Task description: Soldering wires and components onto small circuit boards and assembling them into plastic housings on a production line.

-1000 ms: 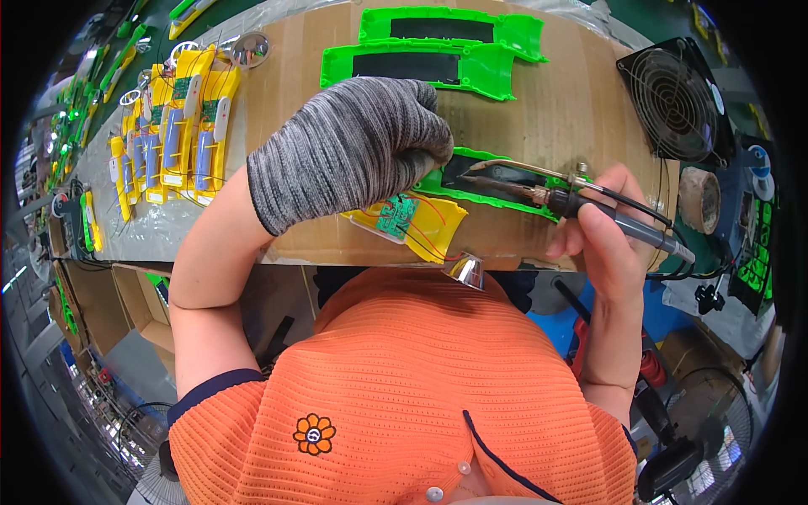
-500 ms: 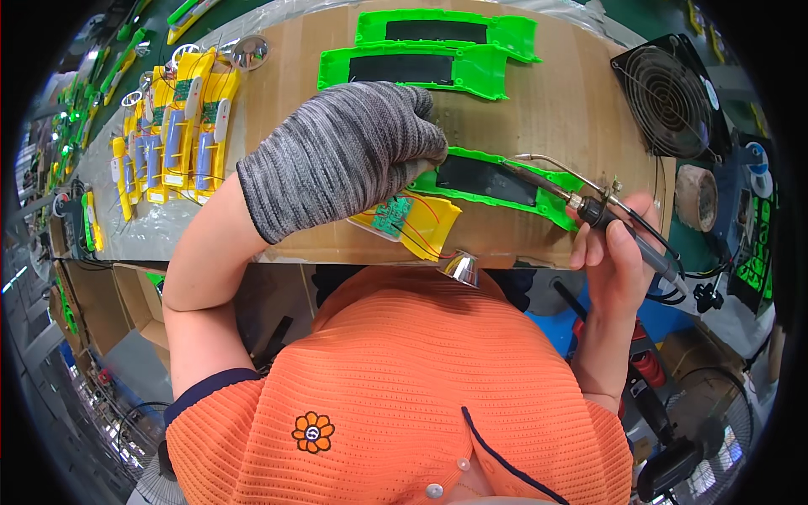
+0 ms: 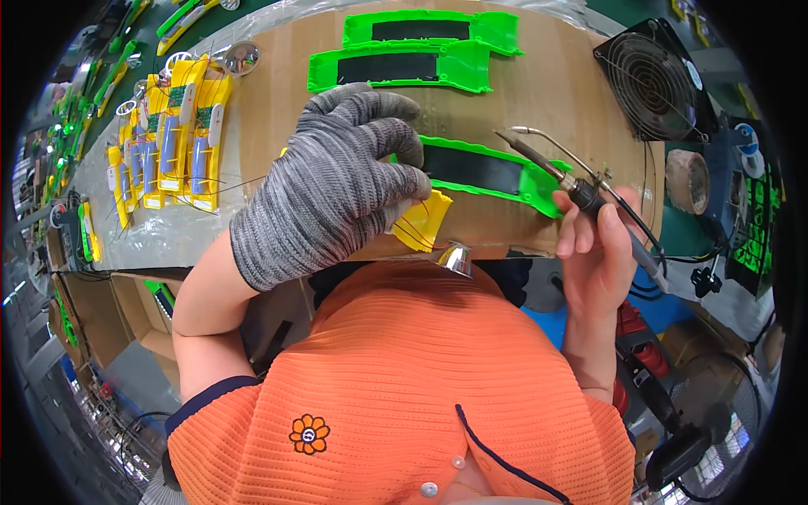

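Observation:
My left hand (image 3: 324,189), in a grey knitted glove, hovers with fingers apart and curved over a yellow plastic housing (image 3: 427,220). The glove covers most of that housing; red wires run from it to a shiny cone-shaped reflector (image 3: 456,259) at the cardboard's near edge. Just right of the gloved fingers lies a green plastic shell (image 3: 540,190) with a black panel set in it. My bare right hand (image 3: 599,257) grips a soldering iron (image 3: 582,192) with a thin curved metal tube alongside. Its tip points up and left, above the green shell and apart from it.
Two more green shells (image 3: 463,67) lie at the back of the cardboard (image 3: 278,109). Several yellow housings (image 3: 172,164) with blue cells and loose wires stand in a cluster at left. A black fan (image 3: 650,80) and a tape roll (image 3: 686,181) are at right.
My left hand has drawn back left and toward me, its fingers spreading from a pinch near the green shell. The soldering iron's tip has lifted away from the shell.

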### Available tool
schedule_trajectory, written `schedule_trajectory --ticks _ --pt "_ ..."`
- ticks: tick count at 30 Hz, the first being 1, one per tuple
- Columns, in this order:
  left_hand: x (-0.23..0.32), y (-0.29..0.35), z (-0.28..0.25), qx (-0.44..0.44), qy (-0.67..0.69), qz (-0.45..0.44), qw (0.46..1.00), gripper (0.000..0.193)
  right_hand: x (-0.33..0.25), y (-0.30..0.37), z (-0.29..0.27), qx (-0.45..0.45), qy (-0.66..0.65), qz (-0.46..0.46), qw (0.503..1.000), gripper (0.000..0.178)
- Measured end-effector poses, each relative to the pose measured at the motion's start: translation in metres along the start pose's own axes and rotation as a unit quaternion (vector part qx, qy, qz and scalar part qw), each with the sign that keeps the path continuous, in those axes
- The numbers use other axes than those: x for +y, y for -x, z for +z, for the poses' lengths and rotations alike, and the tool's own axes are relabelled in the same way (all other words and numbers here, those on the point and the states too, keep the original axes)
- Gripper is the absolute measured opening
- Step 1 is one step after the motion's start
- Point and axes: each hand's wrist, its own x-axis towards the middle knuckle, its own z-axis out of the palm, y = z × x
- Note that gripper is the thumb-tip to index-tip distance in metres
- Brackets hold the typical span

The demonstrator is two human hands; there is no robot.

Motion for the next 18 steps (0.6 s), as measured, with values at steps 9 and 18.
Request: schedule_trajectory --ticks 9,18 --pt "0.028 -0.023 0.030 0.088 0.158 -0.112 0.977 0.017 0.010 0.003 -0.002 -0.025 -0.096 -0.033 0.995 0.009" --pt "0.033 -0.057 0.020 -0.043 0.150 -0.240 0.958 0.018 -0.013 -0.003 -0.040 -0.047 -0.023 -0.059 0.997 0.011"
